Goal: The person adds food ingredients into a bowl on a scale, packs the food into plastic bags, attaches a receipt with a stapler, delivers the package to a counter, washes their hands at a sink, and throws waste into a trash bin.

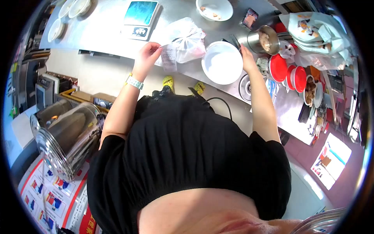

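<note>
My left hand (148, 56) pinches the top corner of a printed paper slip (169, 57), which hangs beside a knotted white plastic bag (187, 41) on the metal table. On the right, my right hand (248, 58) holds the right rim of a white round bowl (222, 63), thumb side against its edge. The bowl looks empty and lies at the table's front edge. Behind my right hand, a dark utensil is partly hidden. A digital scale (140, 19) stands behind the bag on the left.
Another white bowl (214, 8) with food scraps, a phone (249, 18) and a metal pot (264, 40) stand farther back. Red lids (278, 68) and plastic bags (311, 35) are at the right. Large steel pots (70, 136) stand at the left.
</note>
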The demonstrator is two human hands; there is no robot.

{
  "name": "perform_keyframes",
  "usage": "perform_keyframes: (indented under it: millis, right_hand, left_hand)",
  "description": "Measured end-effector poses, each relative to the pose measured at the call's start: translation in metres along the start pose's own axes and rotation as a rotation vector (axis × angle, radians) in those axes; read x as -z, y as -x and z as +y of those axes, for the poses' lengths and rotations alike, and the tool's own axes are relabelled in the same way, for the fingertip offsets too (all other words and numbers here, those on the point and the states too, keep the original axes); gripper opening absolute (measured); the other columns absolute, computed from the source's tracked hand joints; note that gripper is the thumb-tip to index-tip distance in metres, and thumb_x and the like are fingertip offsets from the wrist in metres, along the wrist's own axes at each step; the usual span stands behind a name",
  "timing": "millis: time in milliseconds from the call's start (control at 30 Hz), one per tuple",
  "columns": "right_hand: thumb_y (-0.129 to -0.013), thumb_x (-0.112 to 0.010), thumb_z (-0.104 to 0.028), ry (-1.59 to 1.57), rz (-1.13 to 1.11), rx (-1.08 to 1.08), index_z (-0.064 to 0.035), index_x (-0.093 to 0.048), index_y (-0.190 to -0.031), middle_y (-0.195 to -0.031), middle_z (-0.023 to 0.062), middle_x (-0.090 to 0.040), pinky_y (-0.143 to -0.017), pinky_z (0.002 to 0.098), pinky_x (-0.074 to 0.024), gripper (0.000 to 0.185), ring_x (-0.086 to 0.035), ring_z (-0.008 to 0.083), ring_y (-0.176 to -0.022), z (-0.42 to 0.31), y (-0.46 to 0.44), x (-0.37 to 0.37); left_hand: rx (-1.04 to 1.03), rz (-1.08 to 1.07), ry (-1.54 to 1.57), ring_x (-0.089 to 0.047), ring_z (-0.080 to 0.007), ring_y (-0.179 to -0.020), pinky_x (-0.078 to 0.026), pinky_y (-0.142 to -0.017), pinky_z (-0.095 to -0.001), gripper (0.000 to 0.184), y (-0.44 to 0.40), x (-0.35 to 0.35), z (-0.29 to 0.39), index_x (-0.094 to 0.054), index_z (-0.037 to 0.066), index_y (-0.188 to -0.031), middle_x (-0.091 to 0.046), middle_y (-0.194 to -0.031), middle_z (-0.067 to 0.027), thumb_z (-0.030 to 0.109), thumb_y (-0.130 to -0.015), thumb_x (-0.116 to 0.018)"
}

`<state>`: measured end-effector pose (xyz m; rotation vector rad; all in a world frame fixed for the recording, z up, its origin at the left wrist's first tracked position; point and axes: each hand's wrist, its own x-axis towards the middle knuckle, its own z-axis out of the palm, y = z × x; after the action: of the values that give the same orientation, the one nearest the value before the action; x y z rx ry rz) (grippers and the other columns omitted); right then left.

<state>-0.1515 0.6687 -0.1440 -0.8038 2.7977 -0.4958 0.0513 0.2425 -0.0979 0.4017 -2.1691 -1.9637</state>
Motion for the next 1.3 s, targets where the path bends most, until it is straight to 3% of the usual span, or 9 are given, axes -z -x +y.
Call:
perform_keyframes:
  millis: [133,300,433,600,667,733,833,1000,1300]
  right_hand:
    - [-0.099,-0.034,-0.026,0.033,-0.076,-0.160,0.0010,-0.039,-0.136,-0.130,0.0269,-0.048,-0.101,0.0398,-0.0378,0.046,-0.049,0.0388,-0.119,-0.018,-0.019,0.000]
    - [-0.071,-0.073,-0.015,-0.017,0.251,-0.027,0.0006,-0.028,-0.141,-0.127,0.0272,-0.046,-0.102,0.0446,-0.0372,0.085,-0.045,0.0409,-0.119,-0.015,0.005,0.025]
    - [-0.077,-0.067,-0.012,-0.732,0.518,-0.093,-0.0060,-0.027,-0.140,-0.123,0.0160,-0.049,-0.101,0.0480,-0.0414,0.075,-0.053,0.0316,-0.113,0.013,0.048,0.030]
    - [-0.092,-0.051,-0.042,-1.549,0.404,-0.017,-0.0060,-0.044,-0.125,-0.109,0.0103,-0.054,-0.097,0.0519,-0.0437,0.050,-0.060,0.0313,-0.099,-0.169,0.031,0.098]
    - [-0.093,-0.047,-0.040,-1.565,0.305,-0.066,-0.0034,-0.044,-0.124,-0.111,0.0113,-0.054,-0.093,0.0497,-0.0465,0.048,-0.059,0.0312,-0.101,-0.250,0.012,0.096]
    - [-0.088,-0.047,-0.026,-1.346,0.230,0.296,-0.0037,-0.039,-0.124,-0.115,0.0141,-0.051,-0.091,0.0465,-0.0490,0.043,-0.058,0.0313,-0.104,-0.280,-0.018,0.061]
    - [-0.082,-0.059,-0.021,-1.193,0.127,0.358,-0.0033,-0.035,-0.122,-0.113,0.0126,-0.049,-0.092,0.0412,-0.0489,0.050,-0.056,0.0239,-0.104,-0.332,-0.040,0.037]
    - [-0.073,-0.070,-0.011,-0.937,0.312,0.589,-0.0007,-0.048,-0.116,-0.102,0.0095,-0.056,-0.084,0.0339,-0.0454,0.049,-0.055,0.0211,-0.095,-0.342,-0.054,0.014]
    - [-0.076,-0.067,-0.010,-1.068,0.368,0.277,-0.0021,-0.054,-0.103,-0.095,0.0112,-0.058,-0.077,0.0373,-0.0462,0.031,-0.057,0.0243,-0.088,-0.334,-0.077,-0.028]
  left_hand:
    - [-0.033,-0.007,-0.018,-0.058,-0.0075,-0.079,-0.048,-0.071,-0.0221,0.013,0.005,0.001,0.007,-0.062,-0.001,-0.095,-0.063,-0.086,-0.0018,0.009,-0.087,-0.065]
    - [0.017,-0.052,0.065,-0.060,-0.0081,-0.082,-0.049,-0.075,-0.0224,0.015,0.006,0.002,0.009,-0.060,0.000,-0.100,-0.064,-0.090,-0.0029,0.008,-0.087,-0.062]
    - [0.003,-0.049,0.107,-0.059,-0.0072,-0.086,-0.048,-0.079,-0.0227,0.012,0.006,0.002,0.013,-0.059,0.003,-0.100,-0.063,-0.090,-0.0008,0.007,-0.089,-0.062]
    - [-0.016,-0.037,-0.051,-0.059,-0.0069,-0.083,-0.049,-0.076,-0.0232,0.012,0.007,0.002,0.015,-0.060,0.002,-0.098,-0.064,-0.089,-0.0014,0.007,-0.088,-0.062]
    - [-0.025,-0.038,-0.019,-0.060,-0.0080,-0.081,-0.049,-0.075,-0.0232,0.012,0.007,0.002,0.016,-0.061,0.002,-0.096,-0.064,-0.087,-0.0029,0.008,-0.086,-0.062]
    - [-0.039,-0.033,0.019,-0.061,-0.0091,-0.080,-0.050,-0.074,-0.0232,0.012,0.006,0.002,0.015,-0.062,0.001,-0.094,-0.065,-0.085,-0.0045,0.009,-0.085,-0.063]
    - [-0.048,-0.066,0.078,-0.062,-0.0100,-0.079,-0.050,-0.073,-0.0243,0.012,0.005,0.005,0.012,-0.062,0.001,-0.093,-0.065,-0.084,-0.0052,0.010,-0.085,-0.062]
    - [-0.063,-0.055,-0.020,-0.062,-0.0110,-0.076,-0.051,-0.071,-0.0258,0.013,0.005,0.010,0.018,-0.062,0.000,-0.089,-0.065,-0.081,-0.0063,0.011,-0.083,-0.064]
    - [-0.057,-0.097,-0.066,-0.062,-0.0114,-0.075,-0.050,-0.070,-0.0261,0.013,0.003,0.013,0.023,-0.063,0.000,-0.088,-0.065,-0.080,-0.0062,0.011,-0.082,-0.064]
